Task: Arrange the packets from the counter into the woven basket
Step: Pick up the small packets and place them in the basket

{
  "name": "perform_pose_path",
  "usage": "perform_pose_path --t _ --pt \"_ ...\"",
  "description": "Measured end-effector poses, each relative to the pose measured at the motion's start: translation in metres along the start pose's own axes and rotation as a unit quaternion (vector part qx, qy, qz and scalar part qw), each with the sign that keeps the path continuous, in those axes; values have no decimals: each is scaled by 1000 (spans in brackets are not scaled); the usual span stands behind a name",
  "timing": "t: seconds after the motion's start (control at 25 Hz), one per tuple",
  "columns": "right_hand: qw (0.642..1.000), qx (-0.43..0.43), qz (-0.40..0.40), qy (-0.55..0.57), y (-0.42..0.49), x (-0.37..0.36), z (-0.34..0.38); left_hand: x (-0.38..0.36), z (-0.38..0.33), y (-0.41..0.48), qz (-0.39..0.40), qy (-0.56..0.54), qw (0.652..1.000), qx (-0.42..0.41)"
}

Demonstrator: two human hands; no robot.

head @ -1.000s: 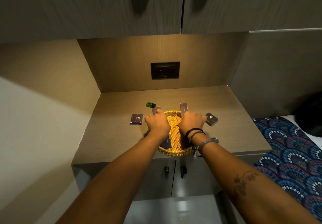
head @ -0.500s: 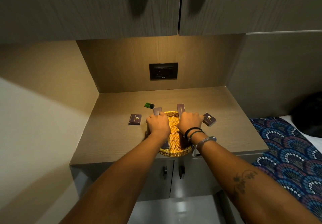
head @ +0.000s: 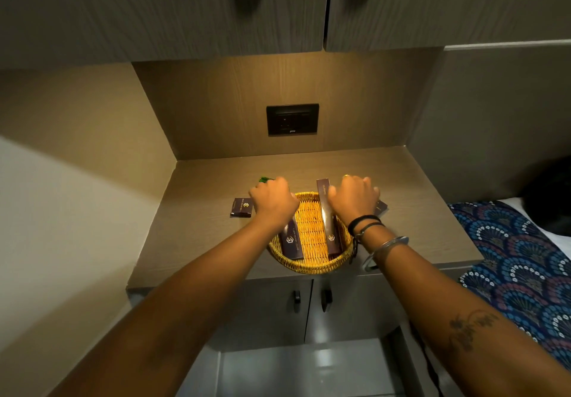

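Woven basket (head: 310,265): yellow, round, at counter (head: 197,242) front edge; two long dark purple packets (head: 327,226) inside. Left hand (head: 273,203), right hand (head: 353,198) hover knuckles-up behind it; grip indeterminate

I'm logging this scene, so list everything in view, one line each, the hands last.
woven basket: one, yellow, counter front edge.
long packets: two, dark purple, in the basket, left and right.
small packets: two, dark purple, on the counter, one each side of the basket.
green packet: one, behind the left hand.
socket panel: one, black, back wall.
patterned bedcover: one, blue, right.
left hand: reaching past the basket's left rim.
right hand: over the basket's right rim.
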State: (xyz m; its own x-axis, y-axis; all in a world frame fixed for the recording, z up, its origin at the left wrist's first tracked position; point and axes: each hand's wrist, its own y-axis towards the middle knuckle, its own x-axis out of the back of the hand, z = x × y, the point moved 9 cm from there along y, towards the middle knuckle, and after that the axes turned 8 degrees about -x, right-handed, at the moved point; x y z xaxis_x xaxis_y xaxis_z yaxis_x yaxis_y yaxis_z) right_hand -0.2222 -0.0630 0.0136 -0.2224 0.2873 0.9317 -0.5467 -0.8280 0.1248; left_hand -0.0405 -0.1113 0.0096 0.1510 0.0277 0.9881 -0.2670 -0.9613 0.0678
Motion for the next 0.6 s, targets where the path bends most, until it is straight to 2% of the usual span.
perform_pose_path --t 0.12,0.28,0.4,0.6 --pt "999 -53 0 -3 32 7 -43 10 56 12 -37 -6 997 64" --pt "978 -144 139 -63 48 -33 -112 -35 136 6 41 -40 982 181" --pt "976 -147 151 -51 47 -49 -129 -58 149 9 59 -69 979 184" --pt "980 -136 145 -18 55 -54 -128 -66 131 19 58 -96 979 171"
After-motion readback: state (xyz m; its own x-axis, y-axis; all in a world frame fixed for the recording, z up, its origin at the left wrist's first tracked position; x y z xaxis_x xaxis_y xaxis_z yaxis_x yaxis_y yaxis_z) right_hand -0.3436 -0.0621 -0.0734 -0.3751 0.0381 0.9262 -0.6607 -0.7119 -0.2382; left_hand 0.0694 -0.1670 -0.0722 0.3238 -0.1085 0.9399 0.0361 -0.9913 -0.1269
